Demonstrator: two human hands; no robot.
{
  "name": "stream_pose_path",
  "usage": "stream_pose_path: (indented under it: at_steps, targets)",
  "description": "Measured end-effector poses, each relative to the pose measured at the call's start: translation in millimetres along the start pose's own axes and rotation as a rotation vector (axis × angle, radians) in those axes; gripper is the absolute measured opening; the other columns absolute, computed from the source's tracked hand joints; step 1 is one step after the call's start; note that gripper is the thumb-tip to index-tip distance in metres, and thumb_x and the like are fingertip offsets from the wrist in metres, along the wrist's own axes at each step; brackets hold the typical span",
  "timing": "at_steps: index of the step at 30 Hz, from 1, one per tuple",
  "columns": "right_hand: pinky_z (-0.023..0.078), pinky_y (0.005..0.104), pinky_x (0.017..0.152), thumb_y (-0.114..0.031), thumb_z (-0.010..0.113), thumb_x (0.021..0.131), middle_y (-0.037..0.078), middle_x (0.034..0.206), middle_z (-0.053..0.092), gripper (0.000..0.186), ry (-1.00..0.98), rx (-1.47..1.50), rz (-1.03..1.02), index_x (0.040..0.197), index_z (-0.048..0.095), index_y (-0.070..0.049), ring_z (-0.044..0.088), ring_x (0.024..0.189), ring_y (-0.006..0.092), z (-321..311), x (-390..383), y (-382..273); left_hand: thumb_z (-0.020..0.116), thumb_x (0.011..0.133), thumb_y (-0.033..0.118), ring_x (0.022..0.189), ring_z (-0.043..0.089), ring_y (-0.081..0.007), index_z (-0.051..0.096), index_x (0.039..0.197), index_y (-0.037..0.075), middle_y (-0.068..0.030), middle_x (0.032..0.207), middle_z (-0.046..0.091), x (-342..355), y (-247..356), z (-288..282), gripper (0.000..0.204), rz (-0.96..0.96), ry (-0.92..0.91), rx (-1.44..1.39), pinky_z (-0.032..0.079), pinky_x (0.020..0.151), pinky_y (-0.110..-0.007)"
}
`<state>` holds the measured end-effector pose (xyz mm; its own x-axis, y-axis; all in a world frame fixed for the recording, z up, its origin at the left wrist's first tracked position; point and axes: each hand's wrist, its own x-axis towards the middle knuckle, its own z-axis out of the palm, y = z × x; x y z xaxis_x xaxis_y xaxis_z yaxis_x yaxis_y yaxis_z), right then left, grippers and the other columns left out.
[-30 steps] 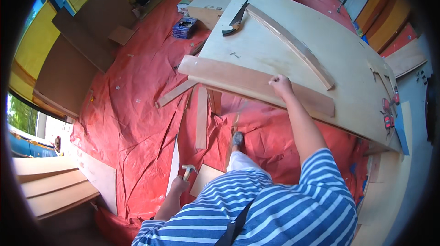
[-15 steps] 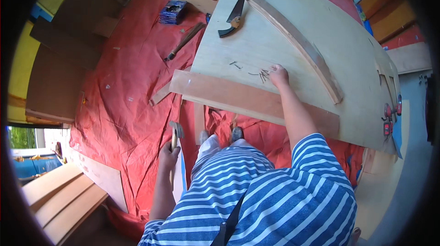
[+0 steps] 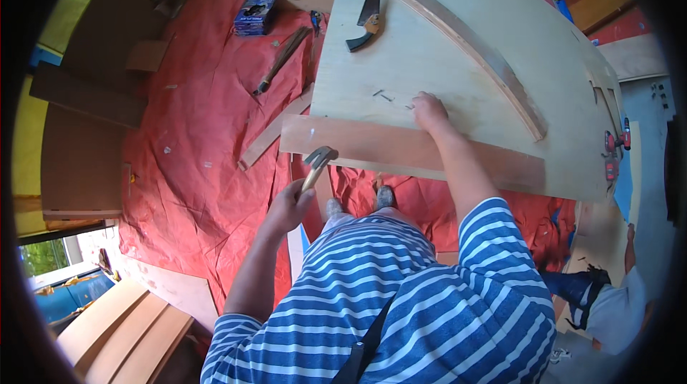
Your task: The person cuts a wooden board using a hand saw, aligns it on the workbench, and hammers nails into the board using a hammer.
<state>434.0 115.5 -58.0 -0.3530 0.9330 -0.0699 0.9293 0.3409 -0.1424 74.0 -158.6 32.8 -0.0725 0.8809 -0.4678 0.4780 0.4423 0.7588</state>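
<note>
My left hand (image 3: 291, 205) is closed round the handle of a claw hammer (image 3: 320, 158), its metal head raised near the left end of a long brown wooden strip (image 3: 408, 148). That strip lies along the near edge of a pale plywood sheet (image 3: 429, 40). Over the sheet, just beyond the strip, my right hand (image 3: 429, 110) has its fingers curled together, and a thin nail tip pokes out beside them. How many nails it holds is hidden. A few loose nails (image 3: 383, 95) rest on the plywood left of that hand.
On the plywood lie a handsaw (image 3: 370, 19) and a curved wooden piece (image 3: 465, 55). Red sheeting (image 3: 200, 119) covers the floor, with a dark-ended tool (image 3: 283, 58) and a box (image 3: 254, 15) on it. Red power drills (image 3: 611, 151) sit at the right edge. Another person (image 3: 619, 309) is at lower right.
My left hand has raised the hammer up and to the right, toward the strip. The nails beside my right hand have been gathered up. Another person has come into view at lower right.
</note>
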Motion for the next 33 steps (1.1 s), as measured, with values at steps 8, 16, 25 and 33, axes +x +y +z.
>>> stream_pose_path:
  at_steps: [8, 16, 25, 33]
  targets:
    - [0.052, 0.0444, 0.088, -0.015, 0.067, 0.086, 0.018, 0.097, 0.067, 0.011, -0.127, 0.494, -0.09, 0.087, 0.073, -0.005, 0.064, 0.097, 0.0371, -0.4, -55.4, -125.8, 0.063, 0.098, 0.033, 0.08, 0.065, -0.0287, 0.057, 0.123, 0.001, -0.0172, 0.086, 0.064, 15.7, 16.8, -24.3, 0.041, 0.054, 0.013, 0.016, 0.05, 0.073, -0.041]
    - [0.053, 0.0436, 0.084, -0.013, 0.075, 0.079, 0.017, 0.093, 0.07, 0.015, 0.162, 0.64, -0.03, 0.09, 0.072, -0.004, 0.065, 0.093, 0.0346, 19.4, -78.8, -133.4, 0.062, 0.098, 0.033, 0.095, 0.068, -0.0426, 0.059, 0.127, 0.005, -0.0248, 0.099, 0.07, 31.2, 14.7, -15.6, 0.041, 0.167, -0.03, 0.275, 0.052, 0.081, -0.049]
    - [0.054, 0.0368, 0.069, -0.013, 0.079, 0.078, 0.013, 0.079, 0.072, 0.013, -0.077, 0.724, 0.218, 0.083, 0.073, -0.002, 0.068, 0.074, 0.0229, 16.5, -57.3, -133.7, 0.059, 0.097, 0.029, 0.099, 0.065, -0.0459, 0.056, 0.128, 0.004, -0.0276, 0.103, 0.068, 43.5, 11.7, -1.9, 0.04, 0.237, -0.016, 0.366, 0.051, 0.083, -0.054]
    - [0.053, 0.0365, 0.069, -0.013, 0.077, 0.08, 0.013, 0.078, 0.073, 0.012, -0.121, 0.682, 0.218, 0.083, 0.074, -0.002, 0.067, 0.071, 0.0217, 12.4, -52.9, -132.6, 0.06, 0.098, 0.03, 0.098, 0.065, -0.0454, 0.056, 0.126, 0.003, -0.0264, 0.103, 0.068, 40.8, 23.4, 1.9, 0.039, 0.249, -0.002, 0.361, 0.051, 0.082, -0.052]
